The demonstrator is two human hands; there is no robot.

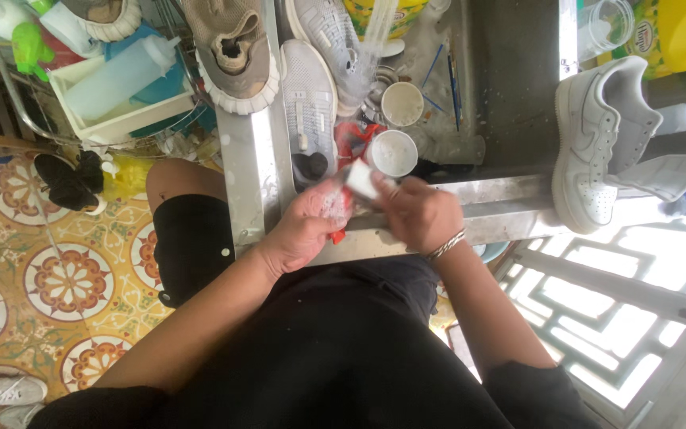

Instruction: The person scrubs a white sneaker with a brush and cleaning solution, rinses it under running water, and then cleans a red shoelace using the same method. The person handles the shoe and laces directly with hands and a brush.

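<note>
Steel forms the desk (248, 167) that crosses the middle of the frame, seen from above with the person's two bare hands meeting at its near edge. At centre, the left hand (305, 230) has its grip closed around a crumpled red and clear plastic bag (337, 208), whose red corner hangs just below the fingers. Just to the right, the right hand (421, 213), with a silver bracelet (446, 245) at the wrist, pinches a small white block (362, 179) between thumb and fingertips; the block touches the top of the bag, and what it is cannot be told. Directly above the hands, inside the sunken sink (510, 95), stand two white cups (397, 129), one behind the other. Upper centre: a grey knit shoe (310, 103) lies sole-up beside a second grey shoe (333, 44), with a beige shoe (233, 52) to their left. At the right edge of the desk rests a white sneaker (597, 135). Upper left: a white tray (125, 119) holds a clear squeeze bottle (121, 75). The patterned tile floor (49, 278) fills the lower left.
</note>
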